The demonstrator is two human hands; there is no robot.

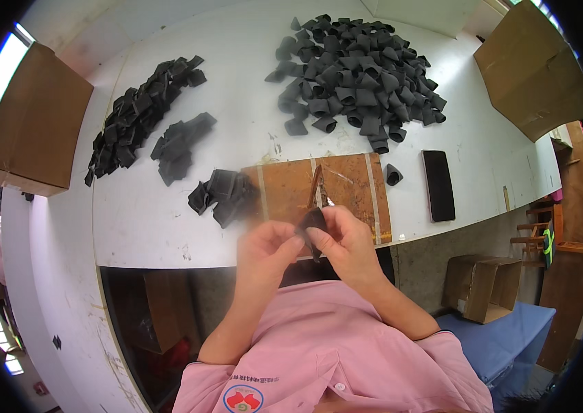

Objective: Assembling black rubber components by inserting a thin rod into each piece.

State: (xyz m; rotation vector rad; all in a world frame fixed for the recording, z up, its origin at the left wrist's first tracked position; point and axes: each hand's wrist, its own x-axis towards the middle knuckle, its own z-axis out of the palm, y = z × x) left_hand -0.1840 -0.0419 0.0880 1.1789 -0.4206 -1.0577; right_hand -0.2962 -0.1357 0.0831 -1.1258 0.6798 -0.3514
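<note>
Between my two hands, just over the table's front edge, is a small black fabric piece (314,221). My left hand (269,242) pinches its left side with thumb and fingers. On its right side, my right hand (343,238) grips it between thumb and forefinger. Right behind the piece a narrow upright tool (316,187), brownish with a metal part, stands on a worn brown board (281,180). A few flat black pieces (224,194) lie left of the board. A heap of dark grey fabric tubes (357,76) spreads across the far side.
Flat black pieces (141,110) form a long row at the far left, with a smaller pile (180,148) beside it. One loose tube (393,174) and a phone (439,186) lie right of the board. Cardboard boxes (40,120) stand left and right (535,72). A blue-covered surface (504,337) is lower right.
</note>
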